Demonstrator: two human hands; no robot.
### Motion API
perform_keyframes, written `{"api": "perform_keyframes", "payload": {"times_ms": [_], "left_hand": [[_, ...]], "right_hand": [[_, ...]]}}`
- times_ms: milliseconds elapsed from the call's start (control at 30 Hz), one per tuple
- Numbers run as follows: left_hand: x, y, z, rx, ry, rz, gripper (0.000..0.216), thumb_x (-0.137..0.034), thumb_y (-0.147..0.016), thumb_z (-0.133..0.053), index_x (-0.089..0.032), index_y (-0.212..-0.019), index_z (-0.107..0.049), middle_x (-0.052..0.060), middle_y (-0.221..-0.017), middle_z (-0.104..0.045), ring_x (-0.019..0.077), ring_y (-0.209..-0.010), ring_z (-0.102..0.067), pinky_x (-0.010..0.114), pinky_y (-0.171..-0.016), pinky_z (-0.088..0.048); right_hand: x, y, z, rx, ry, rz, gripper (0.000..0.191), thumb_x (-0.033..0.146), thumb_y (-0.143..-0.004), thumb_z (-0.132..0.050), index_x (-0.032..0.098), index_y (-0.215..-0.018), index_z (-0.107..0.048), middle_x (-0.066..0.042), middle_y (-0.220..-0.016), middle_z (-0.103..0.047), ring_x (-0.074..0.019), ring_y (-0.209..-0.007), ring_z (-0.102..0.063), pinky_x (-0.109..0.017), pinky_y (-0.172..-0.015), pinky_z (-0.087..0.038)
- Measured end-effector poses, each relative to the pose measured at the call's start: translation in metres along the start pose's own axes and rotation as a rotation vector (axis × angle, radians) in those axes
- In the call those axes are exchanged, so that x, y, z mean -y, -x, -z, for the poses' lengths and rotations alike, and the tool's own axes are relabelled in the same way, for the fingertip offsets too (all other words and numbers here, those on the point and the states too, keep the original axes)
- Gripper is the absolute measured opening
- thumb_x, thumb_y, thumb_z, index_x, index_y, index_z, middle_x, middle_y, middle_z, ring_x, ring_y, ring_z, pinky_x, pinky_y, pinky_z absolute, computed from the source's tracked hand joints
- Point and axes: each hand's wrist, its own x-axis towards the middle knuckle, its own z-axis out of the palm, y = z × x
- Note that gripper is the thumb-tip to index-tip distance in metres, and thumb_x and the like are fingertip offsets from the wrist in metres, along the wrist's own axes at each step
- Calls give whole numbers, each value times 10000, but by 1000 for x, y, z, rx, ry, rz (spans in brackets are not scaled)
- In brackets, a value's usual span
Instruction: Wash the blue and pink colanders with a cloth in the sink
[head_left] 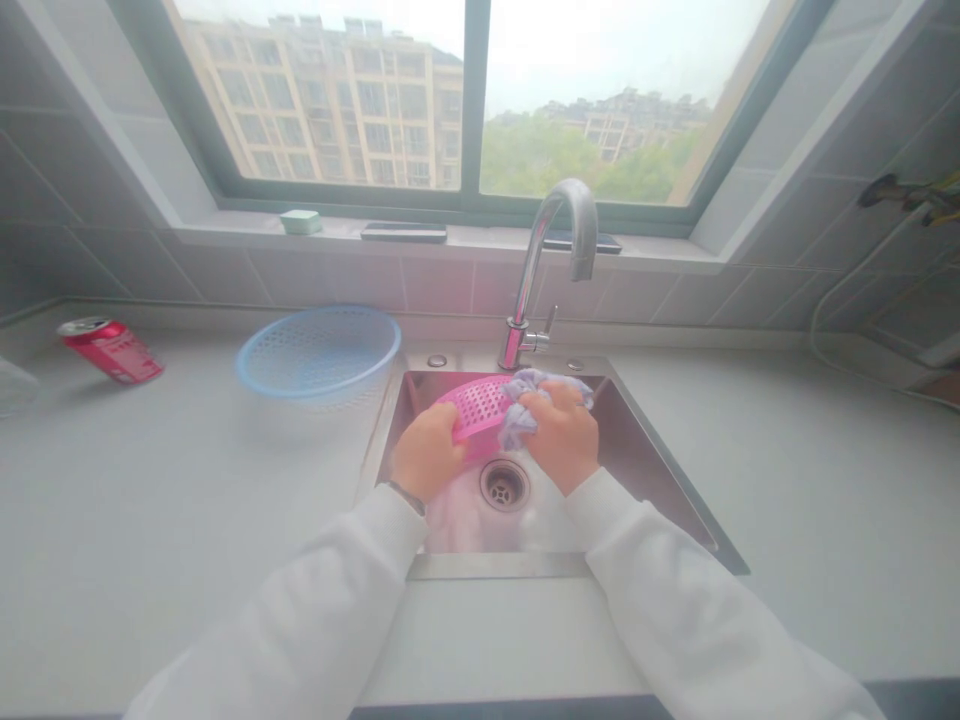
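Over the steel sink (660, 470) I hold a pink plastic basket (480, 403) with round holes, tilted toward me. My left hand (427, 452) is closed on its near left edge. My right hand (562, 430) grips a crumpled pale lilac cloth (517, 425) against the basket's right side, which the cloth and fingers partly hide. Below the basket shows the round drain (504, 485). Behind it rises the chrome faucet (531, 265), with no water seen coming from the spout.
Left of the sink, a light blue perforated basket (319, 385) sits on the white counter (225, 560). Farther left a red can (112, 350) stands tilted-looking near a clear object at the edge. The windowsill (487, 250) holds a pale green soap-like block (301, 221) and flat dark objects.
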Motion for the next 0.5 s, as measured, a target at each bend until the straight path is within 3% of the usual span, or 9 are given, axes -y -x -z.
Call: {"api": "perform_keyframes", "payload": {"times_ms": [133,300,400,500], "left_hand": [[-9,3,0,-49,-88,-87,185,-122,-779,-609,-228,-653,-525,51,-727,-658,221,-736,-618,324,-656,-404],[0,4,9,-110,-54,-69,272,-90,-740,-578,-225,-582,-403,-6,-589,-520,163,-597,-481,311,-600,-316],[7,4,12,-174,32,-9,289,-101,-733,-581,-222,-575,-370,-33,-567,-457,145,-589,-453,287,-599,-315],[11,3,12,-135,82,25,282,-113,-745,-584,-223,-588,-376,-44,-564,-443,141,-580,-456,276,-585,-314]], "right_hand": [[13,5,-2,26,9,131,455,114,-712,-735,313,-1115,-804,-104,-1304,-702,-331,-1158,-629,-364,-818,-546],[-10,-5,-10,25,-87,-19,526,104,-678,-718,322,-1152,-788,-74,-1342,-677,-328,-1206,-627,-380,-853,-569],[-31,-11,-16,-29,-210,-87,446,139,-706,-675,282,-1113,-789,-83,-1286,-679,-302,-1157,-658,-406,-885,-577],[-42,-12,-18,-53,-269,-94,349,172,-748,-647,240,-1056,-797,-106,-1188,-694,-293,-1096,-679,-421,-885,-573]]}}
